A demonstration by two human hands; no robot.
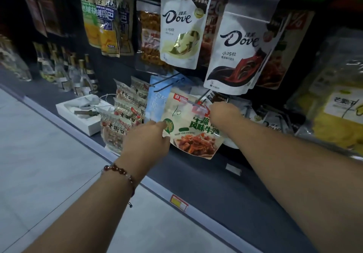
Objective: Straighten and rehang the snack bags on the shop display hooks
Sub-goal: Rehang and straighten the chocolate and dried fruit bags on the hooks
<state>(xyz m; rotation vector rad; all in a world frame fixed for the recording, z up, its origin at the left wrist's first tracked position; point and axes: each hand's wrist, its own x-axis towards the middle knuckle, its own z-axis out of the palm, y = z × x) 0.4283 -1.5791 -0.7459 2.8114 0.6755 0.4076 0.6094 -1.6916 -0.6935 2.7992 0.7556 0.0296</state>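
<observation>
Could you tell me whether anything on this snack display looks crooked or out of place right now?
Yes. The beef snack bag, held between the left hand and right hand, hangs tilted at its hook. An empty hook juts out above it, and a white box of oddments sits on the shelf beside the bags.

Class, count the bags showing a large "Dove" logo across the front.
2: the pale Dove bag hangs upper centre; the dark-ribbon Dove bag hangs to its right. Others may hang hidden behind.

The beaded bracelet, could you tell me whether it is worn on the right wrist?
No, the beaded bracelet sits on the left wrist, while the right forearm is bare.
</observation>
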